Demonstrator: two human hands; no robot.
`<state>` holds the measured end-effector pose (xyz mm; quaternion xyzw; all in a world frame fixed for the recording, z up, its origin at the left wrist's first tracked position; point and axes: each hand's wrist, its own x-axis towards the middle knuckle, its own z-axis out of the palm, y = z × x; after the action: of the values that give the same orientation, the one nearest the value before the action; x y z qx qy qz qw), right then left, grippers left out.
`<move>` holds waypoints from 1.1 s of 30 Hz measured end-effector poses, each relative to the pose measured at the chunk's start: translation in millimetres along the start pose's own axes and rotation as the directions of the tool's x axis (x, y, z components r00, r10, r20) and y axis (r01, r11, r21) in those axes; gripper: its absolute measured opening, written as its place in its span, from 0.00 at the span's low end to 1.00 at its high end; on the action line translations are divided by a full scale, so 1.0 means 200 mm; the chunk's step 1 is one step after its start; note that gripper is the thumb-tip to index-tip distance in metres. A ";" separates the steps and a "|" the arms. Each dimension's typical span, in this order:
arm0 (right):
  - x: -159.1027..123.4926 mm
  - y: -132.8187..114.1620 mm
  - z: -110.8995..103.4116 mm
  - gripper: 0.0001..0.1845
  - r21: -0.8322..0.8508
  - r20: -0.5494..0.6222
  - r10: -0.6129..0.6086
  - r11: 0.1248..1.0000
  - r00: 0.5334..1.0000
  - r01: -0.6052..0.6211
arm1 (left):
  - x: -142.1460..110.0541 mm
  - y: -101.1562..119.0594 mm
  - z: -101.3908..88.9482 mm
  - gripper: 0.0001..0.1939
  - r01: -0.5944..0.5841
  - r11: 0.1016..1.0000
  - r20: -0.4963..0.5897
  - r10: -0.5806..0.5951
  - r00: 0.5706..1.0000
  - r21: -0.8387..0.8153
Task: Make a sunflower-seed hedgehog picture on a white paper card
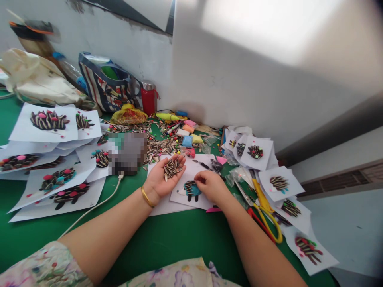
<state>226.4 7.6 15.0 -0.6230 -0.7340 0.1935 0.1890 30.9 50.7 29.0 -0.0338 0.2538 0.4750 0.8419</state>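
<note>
My left hand (158,177), palm up and cupped, holds a small heap of striped sunflower seeds (172,169). Fingers pinched together, my right hand (212,187) is over the right side of a hedgehog picture (190,190). Whatever lies between those fingertips is too small to make out. The hedgehog has a blue body, dark feet, a pale snout and rows of seeds on its back. It lies on a white sheet of paper (176,198), with more paper under it. A black pen (203,164) rests just beyond my right hand.
Finished seed hedgehogs on paper (55,195) are stacked left, others (279,184) right. Loose seeds (161,145) and clay packets (187,141) cover the back. Yellow-handled scissors (269,223) and a yellow cutter (261,195) lie right. A cable (110,193) meets a blurred device (128,153). A red flask (148,99) stands behind.
</note>
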 end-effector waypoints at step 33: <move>-0.01 -0.01 -0.02 0.10 -0.008 -0.001 -0.105 0.994 0.994 0.105 | -0.01 0.00 0.01 0.17 0.006 1.000 -0.001 -0.006 1.000 0.011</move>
<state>226.6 5.3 18.6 -0.5845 -0.7663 0.1798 0.1970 31.8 49.7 31.0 -0.0303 0.2567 0.4709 0.8435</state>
